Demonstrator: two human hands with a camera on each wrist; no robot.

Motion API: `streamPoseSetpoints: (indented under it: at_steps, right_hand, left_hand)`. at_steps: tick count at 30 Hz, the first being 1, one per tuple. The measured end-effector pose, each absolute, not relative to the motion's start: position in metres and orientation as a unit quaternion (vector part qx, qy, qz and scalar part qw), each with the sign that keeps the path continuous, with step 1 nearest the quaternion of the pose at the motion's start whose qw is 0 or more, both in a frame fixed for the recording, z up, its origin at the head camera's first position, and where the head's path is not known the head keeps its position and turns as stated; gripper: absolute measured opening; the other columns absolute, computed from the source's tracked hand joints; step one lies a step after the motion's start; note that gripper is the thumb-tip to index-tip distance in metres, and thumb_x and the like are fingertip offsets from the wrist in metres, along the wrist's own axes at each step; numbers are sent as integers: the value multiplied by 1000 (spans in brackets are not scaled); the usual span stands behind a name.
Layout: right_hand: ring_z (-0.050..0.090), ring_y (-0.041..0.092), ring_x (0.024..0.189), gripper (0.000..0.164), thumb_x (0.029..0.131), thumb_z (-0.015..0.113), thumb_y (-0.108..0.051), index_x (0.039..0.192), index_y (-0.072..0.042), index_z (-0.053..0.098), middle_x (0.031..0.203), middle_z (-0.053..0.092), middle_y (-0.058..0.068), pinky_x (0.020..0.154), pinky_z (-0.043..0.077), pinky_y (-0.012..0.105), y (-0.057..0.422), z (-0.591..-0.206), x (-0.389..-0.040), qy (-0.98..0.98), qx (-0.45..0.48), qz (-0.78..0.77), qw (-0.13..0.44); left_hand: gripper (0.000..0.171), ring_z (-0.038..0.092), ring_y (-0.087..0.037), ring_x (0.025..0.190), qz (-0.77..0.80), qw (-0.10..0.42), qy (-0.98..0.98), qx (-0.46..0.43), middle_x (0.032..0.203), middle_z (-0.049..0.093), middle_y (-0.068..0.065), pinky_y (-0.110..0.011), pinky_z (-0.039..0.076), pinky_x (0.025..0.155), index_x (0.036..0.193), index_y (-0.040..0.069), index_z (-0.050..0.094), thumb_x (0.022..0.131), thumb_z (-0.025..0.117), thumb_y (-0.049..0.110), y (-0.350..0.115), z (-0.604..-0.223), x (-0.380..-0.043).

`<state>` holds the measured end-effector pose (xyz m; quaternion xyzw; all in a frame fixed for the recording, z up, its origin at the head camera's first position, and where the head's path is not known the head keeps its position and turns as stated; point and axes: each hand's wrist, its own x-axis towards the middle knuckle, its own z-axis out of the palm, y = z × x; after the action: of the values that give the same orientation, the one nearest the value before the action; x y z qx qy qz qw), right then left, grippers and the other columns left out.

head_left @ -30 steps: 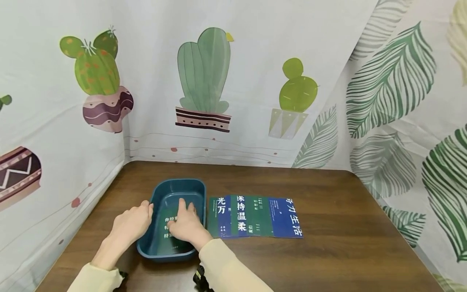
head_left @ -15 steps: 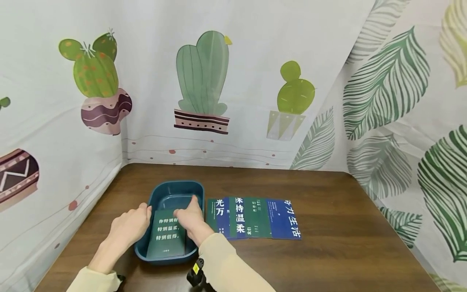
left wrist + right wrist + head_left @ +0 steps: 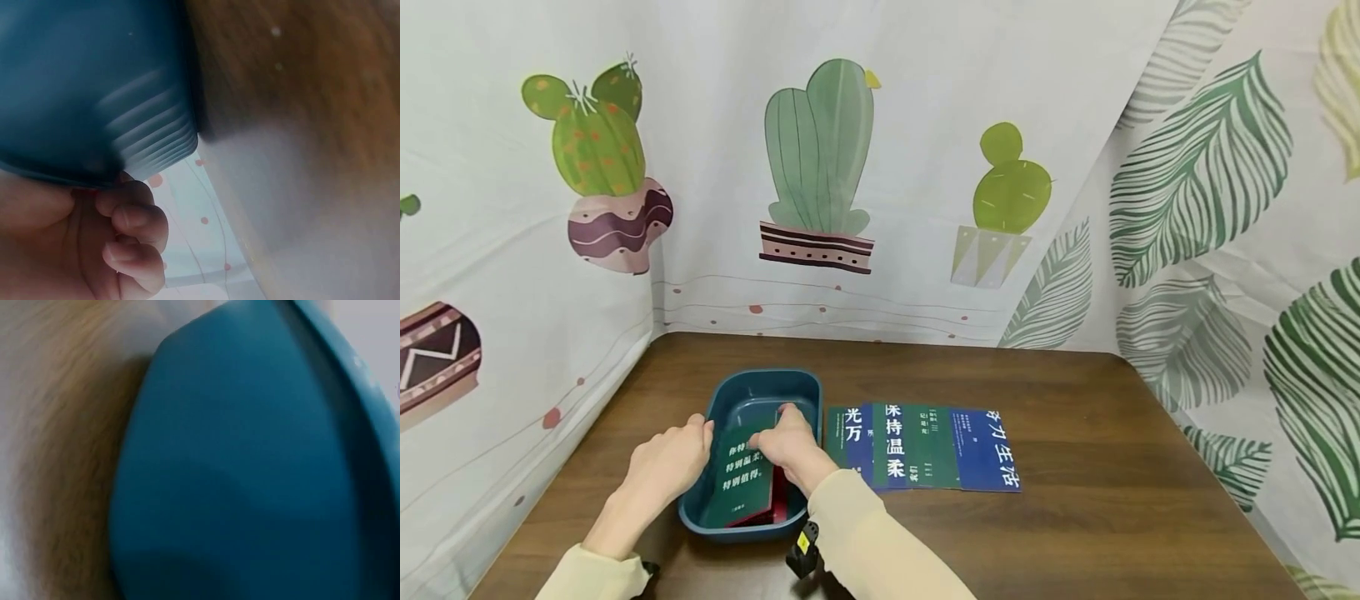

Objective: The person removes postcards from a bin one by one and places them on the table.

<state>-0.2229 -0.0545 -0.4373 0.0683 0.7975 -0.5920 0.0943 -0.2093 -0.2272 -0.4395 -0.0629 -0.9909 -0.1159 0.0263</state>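
Note:
In the head view my left hand [image 3: 672,458] grips the left rim of a blue plastic tray [image 3: 698,520]. The left wrist view shows the curled fingers [image 3: 139,225] at the rim, beside the tray's ribbed wall [image 3: 156,134]. My right hand [image 3: 792,446] reaches into the tray and pinches the right edge of a green card [image 3: 739,492] printed with white Chinese characters. That card lies tilted, right side raised, with red showing beneath it. Only the tray's outer side [image 3: 231,462] fills the right wrist view; the hand is out of sight there.
Right of the tray, several overlapping green and blue cards [image 3: 936,450] lie in a row on the brown wooden table [image 3: 1097,467]. A white cloth with printed cacti [image 3: 820,167] and leaves hangs behind the table and along its sides.
My right hand has gone from spread fingers over the card to pinching its right edge. The card's right side has risen, exposing red below. The left hand stays on the rim.

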Motion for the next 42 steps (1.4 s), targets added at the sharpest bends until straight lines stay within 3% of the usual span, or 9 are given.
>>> streamPoseSetpoints:
  at_steps: [6, 12, 15, 18, 21, 27, 34, 38, 42]
  right_hand:
    - [57, 17, 94, 57, 80, 78, -5, 130, -11, 51, 106, 59, 7, 77, 48, 31, -58, -434, -221, 876, 32, -477, 70]
    - [54, 13, 76, 42, 88, 69, -10, 126, -9, 51, 97, 60, 7, 66, 45, 29, -51, -426, -222, 900, 12, -432, 50]
    - [53, 11, 67, 13, 93, 66, -16, 99, -7, 59, 80, 57, 3, 59, 44, 26, -45, -424, -223, 910, -15, -415, 25]
    - [46, 12, 50, 35, 96, 63, -21, 67, -11, 48, 57, 44, -1, 46, 36, 24, -38, -421, -223, 915, -49, -400, 3]
    - [38, 15, 39, 48, 99, 58, -24, 57, -13, 39, 47, 34, 0, 39, 28, 24, -31, -418, -221, 916, -80, -393, 3]
    - [37, 16, 38, 46, 102, 54, -27, 60, -12, 43, 50, 40, 2, 37, 25, 25, -21, -410, -214, 902, -91, -422, 19]
    - [54, 8, 59, 24, 101, 57, -24, 81, -12, 56, 68, 53, -3, 50, 45, 24, -7, -395, -209, 877, -80, -473, 24]
    - [57, 9, 63, 11, 100, 59, -20, 97, -10, 60, 72, 58, -4, 53, 46, 27, 13, -392, -207, 853, -89, -515, 22]
    - [62, 13, 64, 10, 100, 58, -16, 104, -7, 60, 76, 63, -1, 54, 49, 31, 34, -394, -203, 809, -95, -579, 33]
  left_hand:
    - [32, 60, -41, 68, -118, 29, -990, -65, 78, 59, -21, -52, 44, 53, 94, 0, 49, 107, 34, 26, -227, -440, -208]
    - [31, 59, -39, 67, -119, 24, -991, -63, 77, 58, -19, -52, 45, 54, 94, 0, 48, 106, 36, 25, -227, -438, -211]
    - [30, 59, -38, 66, -122, 21, -990, -61, 75, 57, -18, -51, 45, 54, 93, 1, 49, 106, 37, 26, -226, -438, -211]
    - [30, 59, -39, 66, -122, 27, -990, -62, 76, 58, -20, -52, 45, 55, 93, 1, 49, 106, 37, 26, -225, -438, -212]
    - [30, 59, -41, 68, -119, 32, -990, -62, 80, 59, -23, -53, 46, 56, 95, 0, 49, 106, 38, 26, -226, -439, -213]
    - [30, 59, -37, 66, -114, 17, -992, -54, 79, 58, -21, -52, 47, 57, 98, -1, 49, 105, 41, 26, -228, -438, -212]
    - [30, 59, -37, 67, -118, 13, -992, -51, 80, 58, -21, -53, 48, 59, 99, -2, 49, 104, 42, 26, -228, -438, -212]
    - [29, 59, -35, 67, -117, 2, -992, -47, 78, 57, -17, -52, 49, 59, 101, -2, 49, 103, 44, 26, -227, -438, -211]
    - [29, 60, -36, 69, -117, 3, -992, -45, 77, 57, -16, -52, 49, 60, 101, -2, 49, 103, 44, 27, -228, -439, -210]
